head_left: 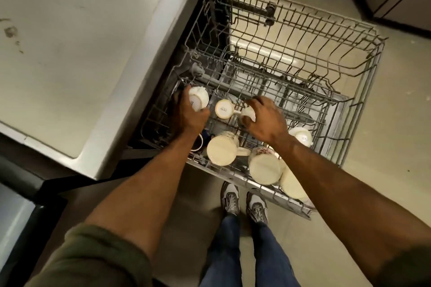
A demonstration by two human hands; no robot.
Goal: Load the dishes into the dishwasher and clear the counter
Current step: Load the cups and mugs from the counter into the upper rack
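Partly hidden under the right hand (263,119), a white cup (248,114) gripped over the rack (349,91), left hand (189,114) gripping another upturned cup (198,101) at the rack's left edge, cream mugs (222,148) upside down nearby, printing unreadable.

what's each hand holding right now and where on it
The left hand grips a small white cup, upside down, around its body. The right hand grips another white cup from above; the exact spot is hidden by the fingers.
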